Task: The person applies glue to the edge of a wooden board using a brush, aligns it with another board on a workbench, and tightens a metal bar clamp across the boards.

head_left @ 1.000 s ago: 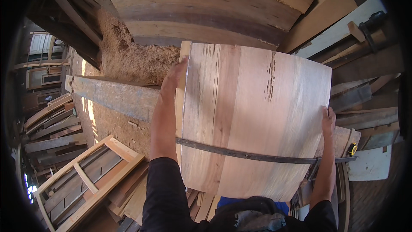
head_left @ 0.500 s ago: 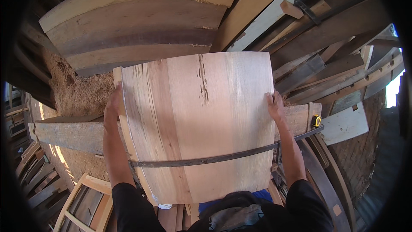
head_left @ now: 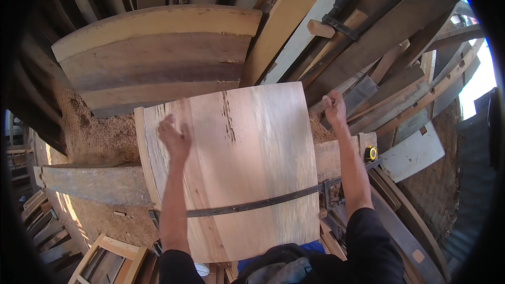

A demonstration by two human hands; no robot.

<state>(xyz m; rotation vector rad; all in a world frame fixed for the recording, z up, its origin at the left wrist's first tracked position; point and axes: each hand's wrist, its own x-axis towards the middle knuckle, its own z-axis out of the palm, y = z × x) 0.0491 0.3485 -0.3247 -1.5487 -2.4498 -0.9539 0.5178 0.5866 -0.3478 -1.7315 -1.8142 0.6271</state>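
A wide panel of joined pale and brownish boards (head_left: 263, 147) lies before me, with dark cracks near its far edge. Along its left side runs a narrow wooden strip (head_left: 143, 147). A dark metal bar clamp (head_left: 258, 206) stretches across the near part of the panel. My left hand (head_left: 175, 139) hovers over the panel's left part, fingers bent and apart, holding nothing. Just beyond the right edge, my right hand (head_left: 334, 109) is raised clear of the wood, its fingers loosely curled with nothing visible in them.
The panel rests across a thick wooden beam (head_left: 97, 184). A yellow and black tape measure (head_left: 371, 153) sits on its right end. Wood shavings (head_left: 100, 137) pile up at left. Another glued panel (head_left: 158, 55) leans at the back; a wooden frame (head_left: 118, 246) stands near left.
Both hands have let go of the panel's side edges. My left hand has moved right, over the panel; my right hand has lifted away past the right edge. The view has shifted.
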